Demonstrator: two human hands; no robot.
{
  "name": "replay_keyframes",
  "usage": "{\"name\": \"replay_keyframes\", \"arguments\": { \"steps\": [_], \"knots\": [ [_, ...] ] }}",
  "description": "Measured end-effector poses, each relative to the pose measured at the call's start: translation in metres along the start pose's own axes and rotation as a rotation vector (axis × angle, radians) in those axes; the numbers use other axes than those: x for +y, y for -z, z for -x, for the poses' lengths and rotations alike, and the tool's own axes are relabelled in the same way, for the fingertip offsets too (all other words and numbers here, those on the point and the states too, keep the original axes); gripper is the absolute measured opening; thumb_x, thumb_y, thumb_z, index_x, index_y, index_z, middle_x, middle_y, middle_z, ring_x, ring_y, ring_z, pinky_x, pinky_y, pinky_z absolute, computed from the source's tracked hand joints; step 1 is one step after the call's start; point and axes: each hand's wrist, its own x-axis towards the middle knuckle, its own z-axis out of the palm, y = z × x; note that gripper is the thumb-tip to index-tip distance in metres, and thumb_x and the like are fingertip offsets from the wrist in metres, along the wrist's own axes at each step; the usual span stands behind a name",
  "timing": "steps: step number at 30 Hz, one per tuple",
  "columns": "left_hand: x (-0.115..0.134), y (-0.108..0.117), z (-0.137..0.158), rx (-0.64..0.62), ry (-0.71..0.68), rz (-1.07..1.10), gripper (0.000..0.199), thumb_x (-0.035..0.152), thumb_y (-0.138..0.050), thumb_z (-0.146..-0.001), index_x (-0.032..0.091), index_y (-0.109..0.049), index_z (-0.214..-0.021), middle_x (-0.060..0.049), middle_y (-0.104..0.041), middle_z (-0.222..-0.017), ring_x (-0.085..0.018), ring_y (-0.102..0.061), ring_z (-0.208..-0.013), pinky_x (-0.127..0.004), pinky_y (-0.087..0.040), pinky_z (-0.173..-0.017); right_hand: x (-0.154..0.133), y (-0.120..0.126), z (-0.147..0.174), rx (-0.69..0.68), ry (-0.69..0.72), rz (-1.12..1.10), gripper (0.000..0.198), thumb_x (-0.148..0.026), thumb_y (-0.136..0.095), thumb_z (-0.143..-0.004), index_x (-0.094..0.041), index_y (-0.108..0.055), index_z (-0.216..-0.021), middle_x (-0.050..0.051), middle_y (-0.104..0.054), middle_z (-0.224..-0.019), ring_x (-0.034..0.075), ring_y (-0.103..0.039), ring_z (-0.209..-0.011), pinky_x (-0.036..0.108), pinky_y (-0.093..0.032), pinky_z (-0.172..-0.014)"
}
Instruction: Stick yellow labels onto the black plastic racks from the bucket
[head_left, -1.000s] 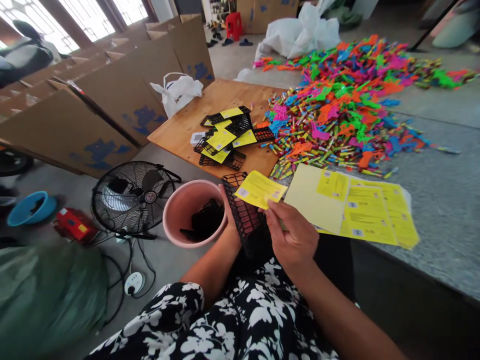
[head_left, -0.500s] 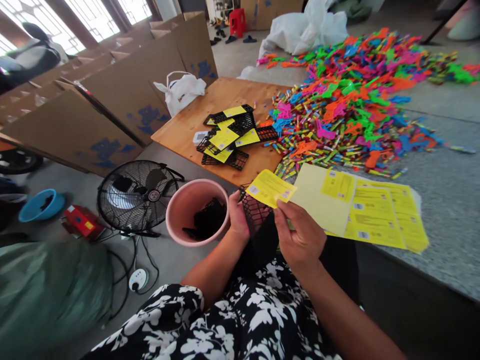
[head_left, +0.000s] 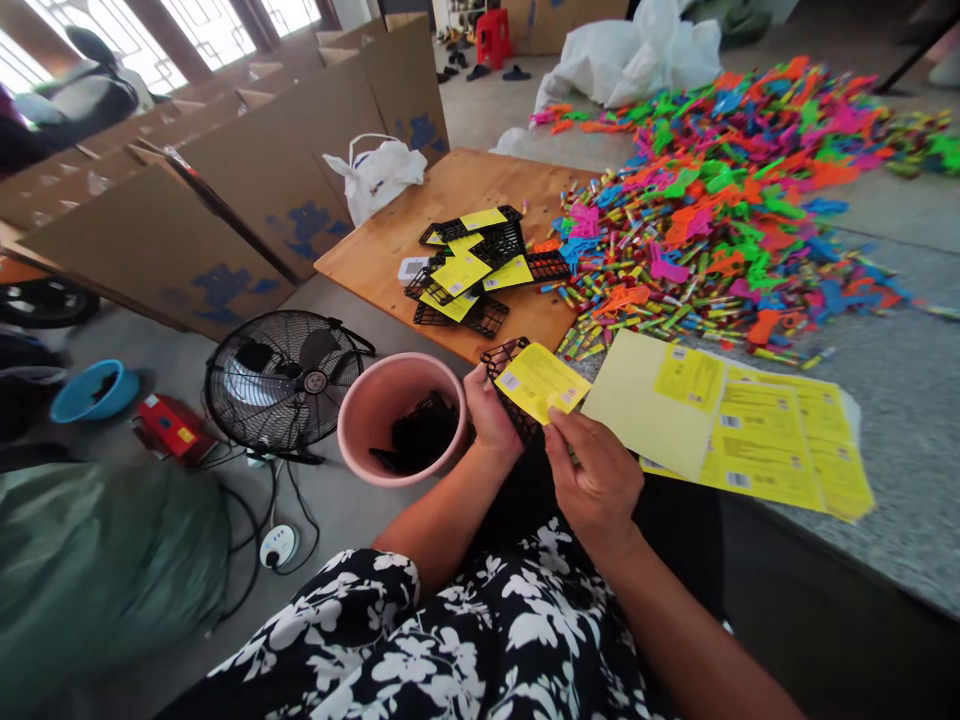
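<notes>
My left hand (head_left: pixel 489 415) grips a black plastic mesh piece (head_left: pixel 504 358) above my lap. A yellow sticker label (head_left: pixel 541 381) lies across that mesh, and my right hand (head_left: pixel 592 475) pinches the label's near edge. Just left of my hands stands a pink bucket (head_left: pixel 367 400) with more black mesh pieces inside. To the right, yellow label sheets (head_left: pixel 750 430) lie on the grey stone ledge. On the wooden board (head_left: pixel 390 245) beyond sits a pile of labelled black mesh pieces (head_left: pixel 472 270).
A big heap of bright plastic toy parts (head_left: pixel 712 190) covers the ledge at the back right. A black floor fan (head_left: pixel 289 380), a power socket (head_left: pixel 274 546), a red box (head_left: pixel 166 425) and a blue bowl (head_left: pixel 94 390) sit on the floor left. Cardboard boxes (head_left: pixel 247 180) line the back left.
The mesh piece has been drawn in closer and tilted flatter. The yellow label, held apart above it before, now lies pressed on the mesh. Both hands moved slightly together.
</notes>
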Motion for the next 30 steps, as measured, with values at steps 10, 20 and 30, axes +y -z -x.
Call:
{"name": "replay_keyframes", "arguments": {
  "steps": [10,20,30],
  "knots": [
    [0.003,-0.002,-0.001,0.011,0.003,-0.047,0.045,0.052,-0.046,-0.088,0.019,-0.07,-0.105,-0.011,-0.075,-0.115,-0.031,-0.068,-0.118,-0.042,-0.055,-0.096,0.001,0.0,0.003,-0.051,0.01,0.018,0.023,-0.015,-0.065,-0.098,-0.02,-0.073,-0.119,0.007,-0.079,-0.105,0.02,-0.076,-0.095,0.035,-0.062,-0.092],
    [0.008,-0.002,0.0,-0.011,0.024,-0.094,0.052,0.053,-0.036,-0.092,0.019,-0.07,-0.11,-0.011,-0.074,-0.118,-0.03,-0.07,-0.113,-0.042,-0.056,-0.093,0.002,-0.001,0.007,-0.12,0.027,0.027,0.023,-0.015,-0.066,-0.097,-0.018,-0.072,-0.119,0.007,-0.078,-0.104,0.021,-0.074,-0.095,0.036,-0.059,-0.093],
    [0.011,-0.006,-0.005,0.046,0.001,-0.1,0.046,0.052,-0.044,-0.091,0.019,-0.071,-0.109,-0.011,-0.076,-0.112,-0.03,-0.071,-0.11,-0.043,-0.056,-0.093,-0.002,-0.003,0.009,-0.194,0.009,0.031,0.021,-0.015,-0.062,-0.099,-0.017,-0.069,-0.118,0.01,-0.075,-0.105,0.023,-0.069,-0.099,0.042,-0.057,-0.096]
  ]
}}
